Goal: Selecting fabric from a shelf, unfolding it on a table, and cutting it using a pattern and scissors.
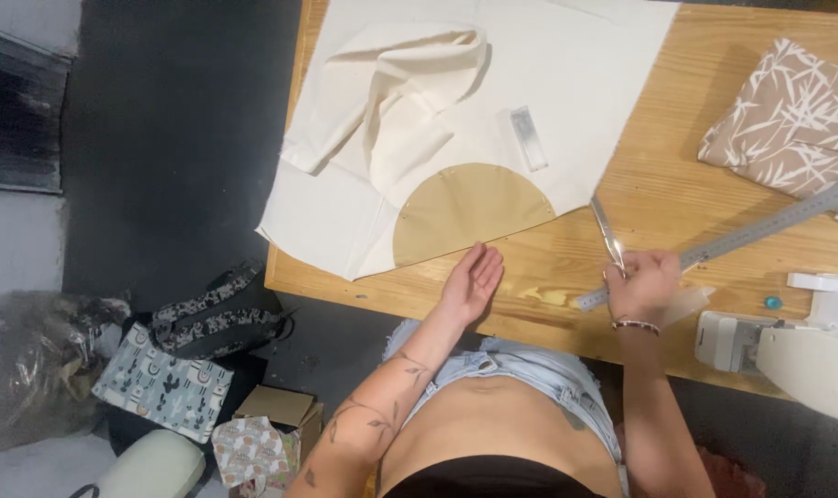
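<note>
The fingers of the right hand point(642, 281) are curled around the handles of a pair of scissors point(609, 232), whose closed blades point away from the body toward the edge of the cream fabric point(566, 74). The tips are seen just beside that edge; whether they touch it cannot be told. The same hand lies over the near end of a long metal ruler point(742, 238), which runs slantwise up to the right across the table point(659, 184). A bracelet is worn on the right wrist.

The fingers of the left hand point(471, 279) are held straight and close together, pinching nothing, with the palm turned partly upward. The hand is seen over the bare wood near the front edge of the table, just below a tan semicircular paper pattern point(469, 210). The pattern is laid on the near part of the cream fabric with its curved side away from the body. A small clear rectangular piece point(528, 138) lies on the fabric just beyond the pattern, and a corner of the cloth is folded back on itself at the upper left.

Farther out, a folded brown fabric with a white leaf print point(792, 120) is placed at the right far corner, and part of a white sewing machine point(797, 341) is seen at the right edge. Patterned bags point(174, 369) rest on the floor at the left.
</note>
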